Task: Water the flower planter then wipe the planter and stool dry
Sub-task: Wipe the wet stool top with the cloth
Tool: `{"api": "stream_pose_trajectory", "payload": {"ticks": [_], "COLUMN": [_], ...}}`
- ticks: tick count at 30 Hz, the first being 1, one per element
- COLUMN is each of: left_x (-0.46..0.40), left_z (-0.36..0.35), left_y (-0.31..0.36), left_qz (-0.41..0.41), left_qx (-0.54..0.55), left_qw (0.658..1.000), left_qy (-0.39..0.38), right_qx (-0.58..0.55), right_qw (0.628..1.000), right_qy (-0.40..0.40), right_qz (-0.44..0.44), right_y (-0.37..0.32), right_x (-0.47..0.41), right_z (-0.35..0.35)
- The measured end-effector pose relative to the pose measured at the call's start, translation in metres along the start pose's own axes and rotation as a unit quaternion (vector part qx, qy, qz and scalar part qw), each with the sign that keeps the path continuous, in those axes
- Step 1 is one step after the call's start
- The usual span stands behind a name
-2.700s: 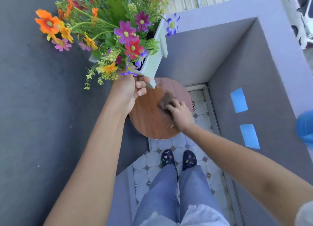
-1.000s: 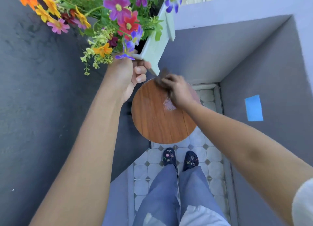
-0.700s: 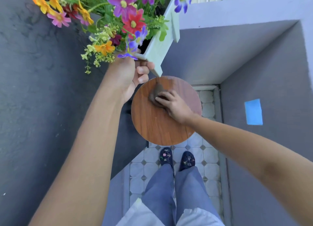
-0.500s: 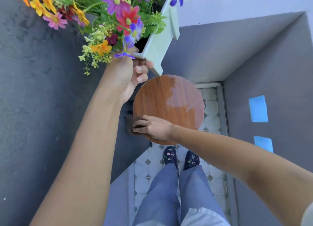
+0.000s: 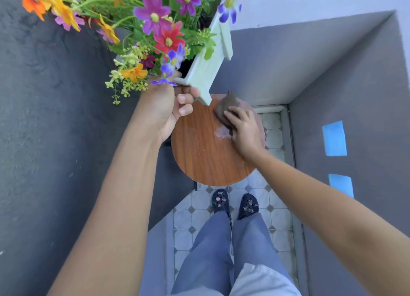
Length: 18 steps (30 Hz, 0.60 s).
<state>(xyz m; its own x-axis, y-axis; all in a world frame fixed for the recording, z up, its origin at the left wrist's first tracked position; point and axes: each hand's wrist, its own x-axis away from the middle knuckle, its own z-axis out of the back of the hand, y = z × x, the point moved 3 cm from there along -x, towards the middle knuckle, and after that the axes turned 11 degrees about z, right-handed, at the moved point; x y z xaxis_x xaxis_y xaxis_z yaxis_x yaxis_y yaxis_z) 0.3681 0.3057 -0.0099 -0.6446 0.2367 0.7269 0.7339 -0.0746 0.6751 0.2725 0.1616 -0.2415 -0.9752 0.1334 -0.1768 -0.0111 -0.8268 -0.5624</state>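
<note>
Flower planter (image 5: 205, 70), a pale green wooden box crowded with bright artificial-looking blooms, hangs tilted in the air above the stool's far edge, apart from it. The left hand (image 5: 165, 109) is curled closed around the planter's near corner, carrying it. The right hand (image 5: 243, 129) lies flat, fingers pressed down on a crumpled dark brown cloth (image 5: 225, 108) at the far side of the round, wood-grain stool top (image 5: 206, 153). A pale wet sheen (image 5: 223, 132) shows just beside that hand. To wipe well, I would judge the cloth should sweep over that patch with firm, overlapping strokes from rim to rim, while the planter stays lifted so drips do not re-wet the smooth, glossy top. The cloth looks soft and absorbent.
</note>
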Motion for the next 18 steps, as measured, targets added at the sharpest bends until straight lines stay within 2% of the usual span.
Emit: {"api": "stream_pose_trajectory", "payload": {"ticks": [2,5,7,8,10,14,16,18], "left_x": [0.000,0.001,0.004,0.006,0.008,0.007,0.006,0.005], "left_z": [0.000,-0.002,-0.002,-0.002,-0.003,-0.005,-0.005,-0.004], "left_y": [-0.001,-0.002,-0.003,-0.003,-0.004,-0.007,-0.009,-0.010], "left_qz": [0.000,0.003,0.009,0.011,0.012,0.018,0.025,0.028], "left_qx": [0.001,0.000,-0.001,-0.002,-0.003,-0.002,0.004,0.005], "left_qw": [1.000,1.000,1.000,1.000,1.000,1.000,0.999,0.999], "left_qy": [-0.001,-0.006,-0.011,-0.013,-0.013,-0.018,-0.020,-0.018], "right_qx": [-0.034,-0.120,-0.181,-0.221,-0.254,-0.120,-0.073,-0.069], "right_qw": [0.996,0.963,0.952,0.953,0.960,0.986,0.981,0.987], "right_qy": [-0.040,-0.137,-0.160,-0.157,-0.112,0.063,0.134,0.133], "right_qz": [0.069,0.200,0.188,0.137,0.037,-0.094,-0.119,-0.056], "right_y": [-0.027,-0.070,-0.082,-0.083,-0.076,-0.037,-0.026,-0.034], "right_x": [0.028,0.072,0.091,0.094,0.092,0.074,0.069,0.067], "right_z": [-0.015,-0.038,-0.043,-0.041,-0.030,0.008,0.025,0.030]}}
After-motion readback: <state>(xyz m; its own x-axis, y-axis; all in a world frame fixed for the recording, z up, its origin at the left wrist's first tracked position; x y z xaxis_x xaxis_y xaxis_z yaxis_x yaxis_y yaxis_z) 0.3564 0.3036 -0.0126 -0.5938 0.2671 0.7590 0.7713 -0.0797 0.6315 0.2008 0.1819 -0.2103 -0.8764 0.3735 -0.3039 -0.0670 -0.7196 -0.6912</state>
